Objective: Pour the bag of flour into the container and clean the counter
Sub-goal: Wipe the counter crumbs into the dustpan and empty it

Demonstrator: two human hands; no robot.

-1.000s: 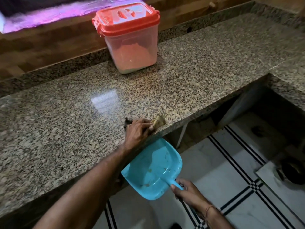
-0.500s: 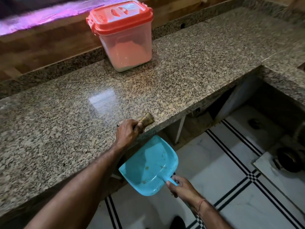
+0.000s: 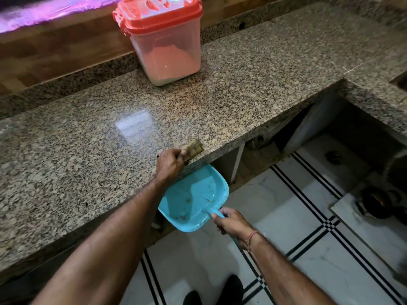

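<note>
A clear plastic container (image 3: pixel 167 53) with a red lid stands shut at the back of the speckled granite counter (image 3: pixel 253 89), with flour inside it. My left hand (image 3: pixel 169 165) rests at the counter's front edge, closed around a small brush (image 3: pixel 193 149) whose straw-coloured bristles touch the stone. Just below the edge, my right hand (image 3: pixel 229 223) grips the handle of a light blue dustpan (image 3: pixel 193 199), held tilted under the lip. A few specks lie in the pan. No flour bag is in view.
A raised granite and wood backsplash (image 3: pixel 66 60) runs behind the counter. The counter turns a corner at the right (image 3: pixel 378 100). Below are open dark spaces under the counter and a white tiled floor (image 3: pixel 308 249) with black lines. Dark round items (image 3: pixel 376 203) sit on the floor at right.
My left hand with the brush has shifted slightly along the counter's front edge. The dustpan stays below the edge in my right hand. The view has tilted a little.
</note>
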